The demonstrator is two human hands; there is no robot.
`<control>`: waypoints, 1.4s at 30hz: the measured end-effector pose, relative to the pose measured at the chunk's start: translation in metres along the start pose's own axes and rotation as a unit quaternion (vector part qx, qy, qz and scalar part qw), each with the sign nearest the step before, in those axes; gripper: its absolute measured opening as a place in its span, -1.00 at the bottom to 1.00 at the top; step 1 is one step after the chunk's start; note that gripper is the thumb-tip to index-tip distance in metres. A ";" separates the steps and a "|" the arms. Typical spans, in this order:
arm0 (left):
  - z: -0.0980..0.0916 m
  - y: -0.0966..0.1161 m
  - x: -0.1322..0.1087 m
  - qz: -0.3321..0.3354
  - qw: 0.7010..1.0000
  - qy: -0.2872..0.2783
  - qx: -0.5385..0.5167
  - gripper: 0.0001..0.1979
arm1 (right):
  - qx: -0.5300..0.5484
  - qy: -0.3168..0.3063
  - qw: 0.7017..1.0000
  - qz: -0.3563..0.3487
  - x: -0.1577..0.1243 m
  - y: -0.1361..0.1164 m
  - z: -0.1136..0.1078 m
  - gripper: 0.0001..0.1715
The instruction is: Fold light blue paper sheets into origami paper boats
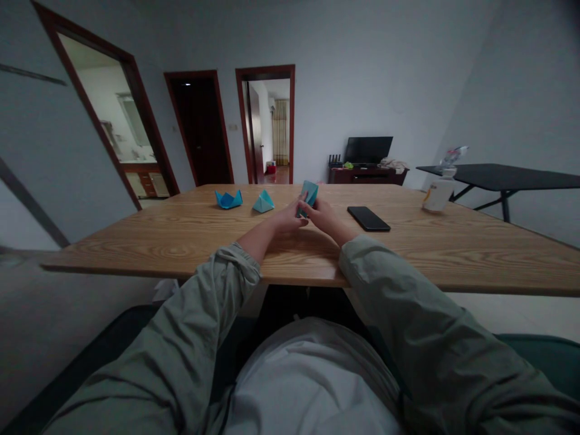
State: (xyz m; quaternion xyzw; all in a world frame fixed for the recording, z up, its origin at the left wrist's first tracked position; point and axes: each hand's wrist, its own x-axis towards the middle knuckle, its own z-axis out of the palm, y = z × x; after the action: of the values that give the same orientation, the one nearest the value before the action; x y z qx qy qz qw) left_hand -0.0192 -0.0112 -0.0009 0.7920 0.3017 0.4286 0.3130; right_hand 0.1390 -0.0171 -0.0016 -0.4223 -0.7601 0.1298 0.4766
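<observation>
Between my two hands, just above the table, is a light blue folded paper (310,190). My left hand (291,218) grips it from the left side, fingers closed around its lower part. From the right, my right hand (322,212) holds the same paper, with the fingers bent against it. Some fingertips are hidden behind the paper and each other. Left of my hands sits a light blue paper pyramid shape (263,202), and farther left lies a darker blue folded paper boat (229,199).
The wooden table (181,244) spreads out before me. A black phone (368,219) lies right of my hands, and a white bottle (438,192) stands farther right. A black folding table (502,175) is beyond the right edge. A cabinet (367,176) with a screen stands at the back wall.
</observation>
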 end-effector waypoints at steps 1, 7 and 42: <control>-0.001 0.000 -0.001 0.003 1.000 -0.003 0.017 -0.06 | 0.001 0.011 1.000 0.011 0.002 0.003 0.001 -0.56; -0.007 -0.007 0.000 0.012 0.993 0.014 0.118 -0.08 | 0.073 0.063 0.993 0.065 0.015 0.019 0.003 -0.68; -0.028 -0.007 0.005 0.029 0.946 0.189 0.261 -0.93 | -0.053 0.157 0.985 0.057 0.012 0.018 -0.014 -0.57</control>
State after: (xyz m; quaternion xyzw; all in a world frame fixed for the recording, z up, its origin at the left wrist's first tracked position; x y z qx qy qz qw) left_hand -0.0424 0.0039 0.0082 0.7587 0.4332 0.4862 0.0200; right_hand 0.1575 0.0008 0.0019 -0.5047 -0.6566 0.0483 0.5584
